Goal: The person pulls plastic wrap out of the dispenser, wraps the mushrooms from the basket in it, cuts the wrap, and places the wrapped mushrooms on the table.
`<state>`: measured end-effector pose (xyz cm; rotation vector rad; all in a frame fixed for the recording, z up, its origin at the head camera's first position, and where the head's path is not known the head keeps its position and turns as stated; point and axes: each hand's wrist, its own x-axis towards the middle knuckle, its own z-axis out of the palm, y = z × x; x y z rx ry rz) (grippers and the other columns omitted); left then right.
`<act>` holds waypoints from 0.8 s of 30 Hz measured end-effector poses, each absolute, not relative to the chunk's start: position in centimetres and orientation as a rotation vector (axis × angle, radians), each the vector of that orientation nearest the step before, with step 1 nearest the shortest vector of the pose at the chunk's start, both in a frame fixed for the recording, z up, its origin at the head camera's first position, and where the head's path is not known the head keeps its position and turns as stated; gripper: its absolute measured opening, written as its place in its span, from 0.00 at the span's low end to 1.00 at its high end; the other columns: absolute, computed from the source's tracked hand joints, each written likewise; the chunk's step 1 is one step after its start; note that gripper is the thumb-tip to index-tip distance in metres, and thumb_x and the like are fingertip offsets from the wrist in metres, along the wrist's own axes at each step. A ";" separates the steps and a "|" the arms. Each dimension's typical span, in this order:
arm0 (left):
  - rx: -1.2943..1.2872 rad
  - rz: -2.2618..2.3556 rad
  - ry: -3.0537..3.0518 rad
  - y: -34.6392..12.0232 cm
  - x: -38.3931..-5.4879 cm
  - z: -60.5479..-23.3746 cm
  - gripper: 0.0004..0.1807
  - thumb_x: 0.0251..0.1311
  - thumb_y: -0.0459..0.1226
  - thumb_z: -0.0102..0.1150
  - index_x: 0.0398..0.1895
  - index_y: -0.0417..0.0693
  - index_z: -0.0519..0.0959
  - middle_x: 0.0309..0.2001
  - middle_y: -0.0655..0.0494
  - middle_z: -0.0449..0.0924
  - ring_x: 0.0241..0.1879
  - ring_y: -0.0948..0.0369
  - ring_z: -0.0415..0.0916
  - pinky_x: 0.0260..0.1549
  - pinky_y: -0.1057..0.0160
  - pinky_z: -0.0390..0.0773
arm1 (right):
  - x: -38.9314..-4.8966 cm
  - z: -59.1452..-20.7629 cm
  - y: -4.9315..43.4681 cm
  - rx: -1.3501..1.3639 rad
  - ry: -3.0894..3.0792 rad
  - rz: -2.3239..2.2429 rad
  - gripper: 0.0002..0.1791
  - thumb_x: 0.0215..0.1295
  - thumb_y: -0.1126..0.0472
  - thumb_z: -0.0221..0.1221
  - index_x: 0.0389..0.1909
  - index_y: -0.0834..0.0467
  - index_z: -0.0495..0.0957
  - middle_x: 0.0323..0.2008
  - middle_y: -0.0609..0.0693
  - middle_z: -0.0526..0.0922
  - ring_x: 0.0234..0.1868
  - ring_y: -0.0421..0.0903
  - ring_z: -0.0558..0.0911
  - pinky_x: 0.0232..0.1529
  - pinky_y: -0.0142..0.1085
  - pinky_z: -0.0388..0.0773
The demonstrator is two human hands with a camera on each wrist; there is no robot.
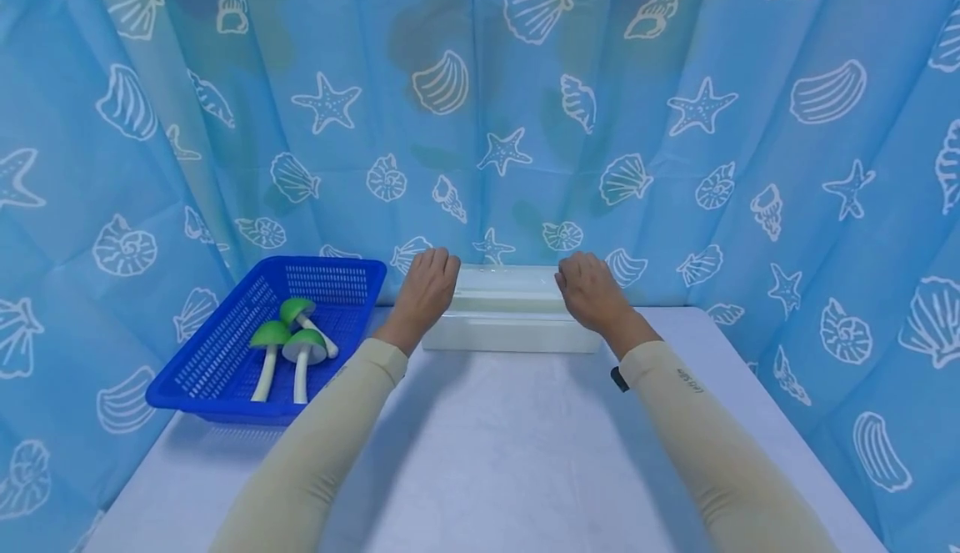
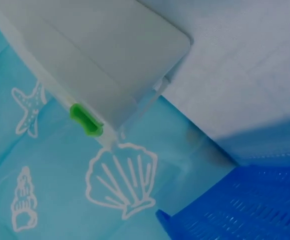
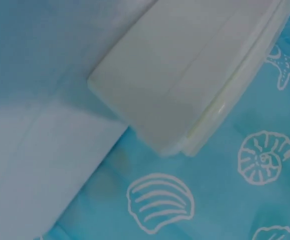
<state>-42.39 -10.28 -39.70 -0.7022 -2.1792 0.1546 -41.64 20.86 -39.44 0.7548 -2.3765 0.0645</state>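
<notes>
At the far side of the table stands a white box [image 1: 510, 336] with a clear lid [image 1: 510, 279]. My left hand [image 1: 429, 290] is held in front of its left end with the fingers curled, and nothing shows in its grip. The right hand [image 1: 592, 290], likewise curled, is in front of the box's right end. Neither hand appears in the wrist views, where no fingers touch the visible box ends. A green clip [image 2: 86, 120] sits on the left end of the box near its rim. What lies inside the box cannot be made out.
On the left of the table is a blue plastic basket [image 1: 258, 278] holding three green-capped toy mushrooms [image 1: 304, 344] with white stems. A white cloth covers the table [image 1: 510, 453]. A blue shell-print curtain [image 1: 480, 52] hangs directly behind and along both sides.
</notes>
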 end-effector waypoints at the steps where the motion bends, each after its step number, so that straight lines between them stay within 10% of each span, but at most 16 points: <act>1: -0.701 0.158 -2.177 -10.3 -42.4 -39.6 0.04 0.69 0.28 0.45 0.35 0.41 0.68 0.29 0.50 0.62 0.28 0.55 0.60 0.28 0.60 0.64 | -41.5 -39.2 20.9 0.767 -2.399 0.073 0.07 0.72 0.60 0.46 0.42 0.61 0.66 0.29 0.51 0.63 0.30 0.49 0.64 0.32 0.39 0.63; 24: -0.632 0.241 -2.194 -10.1 -41.9 -38.7 0.04 0.70 0.29 0.45 0.34 0.41 0.67 0.28 0.50 0.60 0.28 0.56 0.58 0.29 0.60 0.64 | -40.4 -38.3 19.8 0.591 -2.461 -0.171 0.06 0.68 0.69 0.44 0.44 0.63 0.63 0.29 0.53 0.59 0.30 0.51 0.62 0.29 0.38 0.60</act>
